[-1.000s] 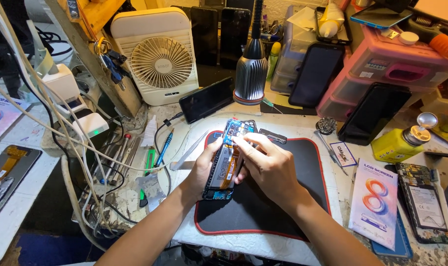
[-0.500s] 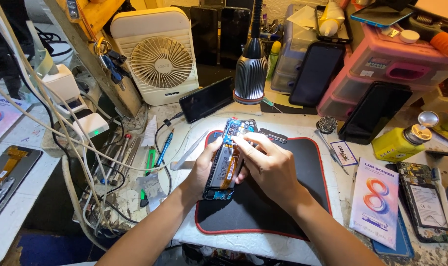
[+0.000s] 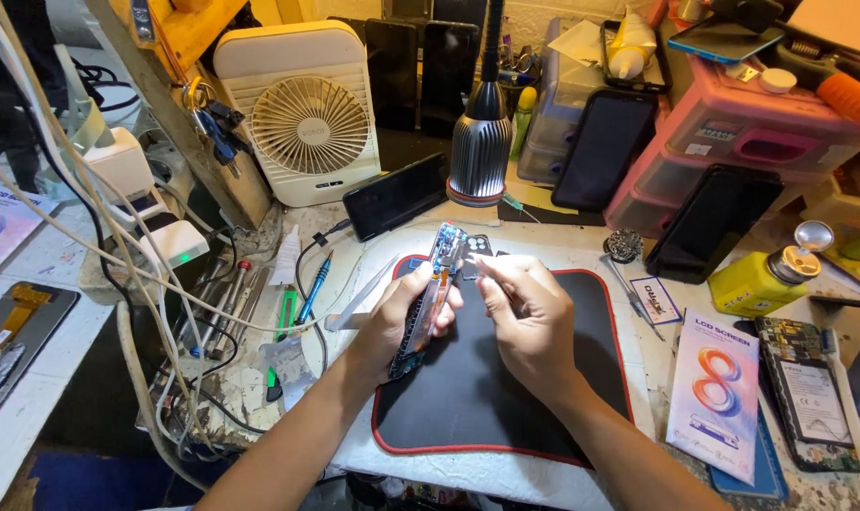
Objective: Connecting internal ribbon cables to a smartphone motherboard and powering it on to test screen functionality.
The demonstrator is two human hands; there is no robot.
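Holding an opened phone [image 3: 428, 301] on edge at frame centre, above the black mat [image 3: 506, 397]: we are clamping it in our left hand [image 3: 397, 317]. Our right hand [image 3: 529, 317] is pinching something small beside it, seemingly mid-disassembly. Any further prying calls for a steady grip.

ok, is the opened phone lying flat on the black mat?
No. The left hand holds the opened phone tilted up on its edge above the black mat, with the right hand beside it.
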